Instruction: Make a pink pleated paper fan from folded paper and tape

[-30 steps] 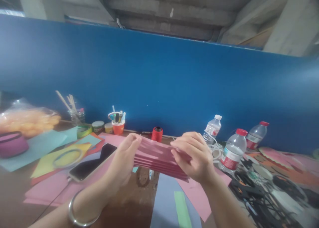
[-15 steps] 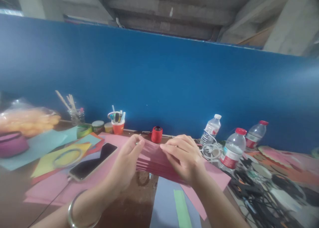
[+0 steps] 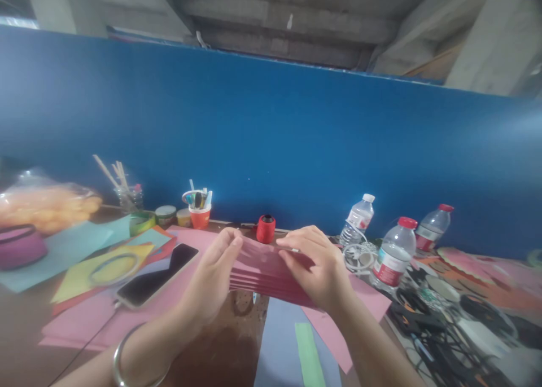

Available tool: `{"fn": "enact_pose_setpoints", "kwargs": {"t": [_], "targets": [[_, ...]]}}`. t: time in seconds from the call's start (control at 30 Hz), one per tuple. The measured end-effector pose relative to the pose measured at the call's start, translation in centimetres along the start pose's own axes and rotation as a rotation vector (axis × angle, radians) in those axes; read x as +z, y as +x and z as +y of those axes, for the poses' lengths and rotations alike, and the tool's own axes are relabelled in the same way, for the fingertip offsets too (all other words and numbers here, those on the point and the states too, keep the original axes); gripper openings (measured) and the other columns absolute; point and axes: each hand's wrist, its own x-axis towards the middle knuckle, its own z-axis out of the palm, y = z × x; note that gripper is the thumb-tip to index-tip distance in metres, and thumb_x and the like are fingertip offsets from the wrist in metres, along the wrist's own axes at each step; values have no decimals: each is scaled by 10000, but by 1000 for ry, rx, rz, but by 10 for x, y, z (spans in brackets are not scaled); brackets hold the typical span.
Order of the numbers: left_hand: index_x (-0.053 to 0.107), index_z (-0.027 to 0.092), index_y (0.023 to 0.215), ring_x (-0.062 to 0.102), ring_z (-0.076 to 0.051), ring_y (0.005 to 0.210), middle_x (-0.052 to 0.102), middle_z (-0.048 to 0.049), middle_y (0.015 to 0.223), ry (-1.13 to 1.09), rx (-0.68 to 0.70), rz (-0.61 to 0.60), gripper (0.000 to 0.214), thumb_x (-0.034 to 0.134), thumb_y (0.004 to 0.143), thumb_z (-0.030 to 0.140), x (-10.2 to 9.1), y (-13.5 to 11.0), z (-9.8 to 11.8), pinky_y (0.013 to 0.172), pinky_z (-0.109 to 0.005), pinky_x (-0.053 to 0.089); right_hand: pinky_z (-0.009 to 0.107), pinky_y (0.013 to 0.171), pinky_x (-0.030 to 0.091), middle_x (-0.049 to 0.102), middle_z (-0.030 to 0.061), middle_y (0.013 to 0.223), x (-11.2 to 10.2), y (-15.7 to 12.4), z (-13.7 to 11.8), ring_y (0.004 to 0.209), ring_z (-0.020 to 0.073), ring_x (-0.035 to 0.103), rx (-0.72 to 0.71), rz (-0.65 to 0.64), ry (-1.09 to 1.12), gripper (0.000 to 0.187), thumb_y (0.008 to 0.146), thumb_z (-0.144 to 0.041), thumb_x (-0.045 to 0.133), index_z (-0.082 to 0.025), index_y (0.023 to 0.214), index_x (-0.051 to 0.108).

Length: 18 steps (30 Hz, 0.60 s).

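A pink pleated paper (image 3: 266,268), folded in several layers, is stretched between my two hands above the table. My left hand (image 3: 218,268) is closed on its left end, thumb and forefinger pressed together at the top edge. My right hand (image 3: 317,263) holds the right end, which is partly hidden behind the palm. The right thumb and forefinger stand a little apart, and a small white bit shows between them, too small to name. Below lie a grey-blue sheet (image 3: 277,342) and a green paper strip (image 3: 309,353).
A phone (image 3: 158,274) on a cable lies on pink sheets at left. Behind the paper stand a red thread spool (image 3: 266,229) and a red cup (image 3: 200,216) of tools. Water bottles (image 3: 393,254) and tangled black items (image 3: 440,330) crowd the right. A blue wall (image 3: 271,139) rises behind.
My right thumb and forefinger have parted slightly from their pinch on the paper's upper edge, the fingertips shifting a little right. My left hand has hardly moved.
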Motion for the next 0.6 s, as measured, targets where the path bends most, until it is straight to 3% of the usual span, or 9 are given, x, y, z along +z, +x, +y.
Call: {"fn": "enact_pose_setpoints", "kwargs": {"t": [0.37,0.53,0.6], "targets": [[570,229,819,504,-120,688,529,42,701,-44,-91,47,195,550,773,418,-3,1,-4,624,-186,408,318,700,409,642,15,762,-1,-2,1,752,154,544,-123,28,-126,125,793,-119,559,-211,820,639],[575,217,757,510,-122,647,531,37,673,-96,-108,6,171,550,779,384,-4,3,-3,620,-196,426,336,731,377,660,21,839,-6,-4,4,811,172,537,-284,-54,-310,209,791,-106,559,-208,961,625],[579,224,792,502,-118,667,522,40,686,-109,-82,-7,151,545,786,371,-4,4,-2,634,-191,423,348,738,380,660,30,867,-7,-3,4,830,182,538,-288,-72,-307,243,796,-107,547,-204,1008,617]]}}
